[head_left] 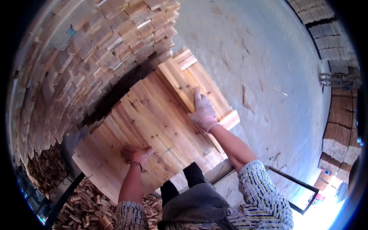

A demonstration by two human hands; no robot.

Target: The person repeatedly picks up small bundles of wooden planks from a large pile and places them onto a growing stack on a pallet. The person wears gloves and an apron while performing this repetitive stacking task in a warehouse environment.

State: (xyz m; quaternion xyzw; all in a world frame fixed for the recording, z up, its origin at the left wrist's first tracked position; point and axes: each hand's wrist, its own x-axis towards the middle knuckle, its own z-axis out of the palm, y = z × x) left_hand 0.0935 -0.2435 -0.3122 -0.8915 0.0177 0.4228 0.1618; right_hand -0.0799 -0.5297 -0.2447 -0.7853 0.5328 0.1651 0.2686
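Note:
In front of me lies a broad layer of pale, knotty wooden planks (153,115), set side by side. My left hand (137,154), in a thin pinkish glove, rests on it near the front with its fingers stretched out. At the right side, my gloved right hand (204,110) grips a short wooden board (174,76) that sits higher than the planks. One of its digits lies along the board's top face, and the others are partly hidden at the edge. Crosswise strips of wood (231,118) show at the ends beside this board.
A tall stack of wood pieces (103,42) rises at the left and far left. Below the planks lies a heap of small offcuts (88,203). Grey floor (245,57) with splinters extends to the right. Bundled stacks (337,115) line the far right, and a dark metal frame (293,186) stands near my right arm.

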